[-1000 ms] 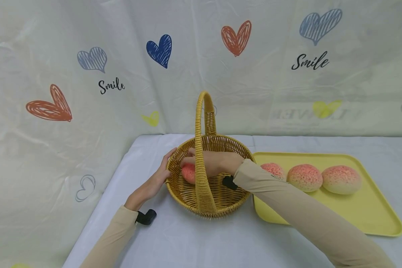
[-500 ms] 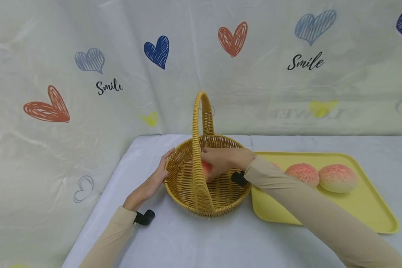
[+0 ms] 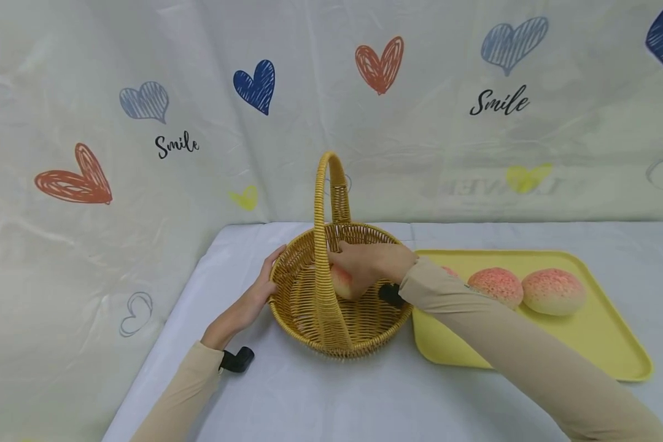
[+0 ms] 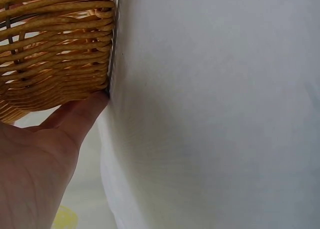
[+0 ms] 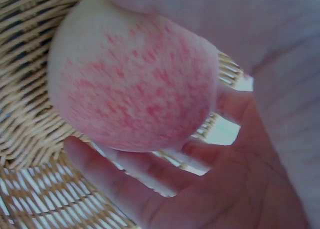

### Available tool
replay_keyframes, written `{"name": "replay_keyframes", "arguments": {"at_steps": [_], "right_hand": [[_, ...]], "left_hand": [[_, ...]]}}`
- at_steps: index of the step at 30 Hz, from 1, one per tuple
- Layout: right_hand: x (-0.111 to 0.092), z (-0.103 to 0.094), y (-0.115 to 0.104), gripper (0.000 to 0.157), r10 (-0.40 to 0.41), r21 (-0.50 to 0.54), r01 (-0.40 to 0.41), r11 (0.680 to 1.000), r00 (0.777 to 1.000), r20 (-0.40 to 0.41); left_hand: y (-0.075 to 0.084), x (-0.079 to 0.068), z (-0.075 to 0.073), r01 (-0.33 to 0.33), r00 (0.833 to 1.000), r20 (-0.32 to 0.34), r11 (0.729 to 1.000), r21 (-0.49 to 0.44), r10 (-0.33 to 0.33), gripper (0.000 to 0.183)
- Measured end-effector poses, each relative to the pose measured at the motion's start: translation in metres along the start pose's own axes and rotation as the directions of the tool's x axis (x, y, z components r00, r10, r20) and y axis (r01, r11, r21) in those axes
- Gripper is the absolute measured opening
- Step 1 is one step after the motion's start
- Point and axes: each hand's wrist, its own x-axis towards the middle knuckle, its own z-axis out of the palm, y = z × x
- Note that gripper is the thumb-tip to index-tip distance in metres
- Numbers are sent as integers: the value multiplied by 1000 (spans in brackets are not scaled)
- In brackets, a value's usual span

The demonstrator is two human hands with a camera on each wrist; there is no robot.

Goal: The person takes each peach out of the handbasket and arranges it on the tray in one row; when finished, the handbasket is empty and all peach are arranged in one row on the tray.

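Observation:
My right hand point(image 3: 367, 263) reaches into a yellow wicker basket point(image 3: 334, 350) and holds a peach point(image 3: 341, 285), cream with a speckled pink top. From the right wrist view, the thumb lies on the peach point(image 5: 140, 89) and spread fingers point(image 5: 112, 181) curve around its other side, above the woven bottom. At the basket's left side, my left hand point(image 3: 251, 301) rests along the outer wall near the rim. In the left wrist view its digits touch the lower edge of the wicker point(image 4: 55, 54); part of this hand is hidden behind the basket.
Right of the basket lies a yellow tray point(image 3: 597, 350) with two peaches point(image 3: 554, 291) in plain sight and another partly hidden by the right sleeve point(image 3: 492, 325). The basket's tall handle point(image 3: 321, 245) arches over its middle. A printed curtain hangs behind the white-covered table point(image 3: 309, 399).
My right hand has moved the peach rightward inside the basket, from the left side toward the middle. My left hand stays at the basket's side. The view has shifted slightly.

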Motion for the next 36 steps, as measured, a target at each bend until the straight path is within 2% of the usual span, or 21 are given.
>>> {"name": "replay_keyframes", "arguments": {"at_steps": [3, 6, 8, 11, 15, 21, 26, 29, 31, 33, 36], "right_hand": [[0, 3, 2, 87, 13, -25, -13, 1000, 1000, -9], [0, 6, 4, 84, -41, -44, 39, 998, 998, -48], [-1, 6, 6, 79, -85, -51, 82, 995, 994, -73], [-8, 5, 10, 63, -158, -56, 152, 987, 981, -116], [-29, -2, 18, 50, -188, -3, 191, 982, 967, -174], [-87, -14, 35, 57, -196, 91, 224, 970, 949, -247], [-149, -15, 56, 59, -226, 79, 265, 961, 918, -327], [-185, -12, 74, 63, -180, 67, 219, 973, 913, -366], [-209, -6, 90, 68, -111, 60, 148, 987, 906, -409], [-231, 3, 108, 73, -43, 43, 70, 997, 887, -460], [-258, 21, 139, 84, 41, 31, -30, 999, 841, -539]], "left_hand": [[1, -1, 0, 2, 1000, 0, 1000, -1, -2, 85], [1, -1, 0, 2, 1000, 1, 1000, -6, -2, 85], [0, -1, 0, 2, 1000, 0, 1000, -6, -2, 85], [0, -1, 1, 2, 1000, -1, 1000, -9, -2, 85], [0, -1, 1, 1, 1000, 3, 1000, -8, -1, 85], [1, -1, 0, -2, 1000, 8, 1000, -10, 2, 85], [0, 0, 0, -1, 1000, 21, 1000, -11, 1, 84], [0, -1, 0, -7, 1000, 23, 1000, -9, 7, 84], [0, -1, 0, -8, 1000, 22, 1000, -6, 8, 84], [0, -2, 0, -11, 1000, 25, 1000, -11, 11, 83], [0, -3, 0, -8, 1000, 27, 1000, -16, 9, 83]]}}
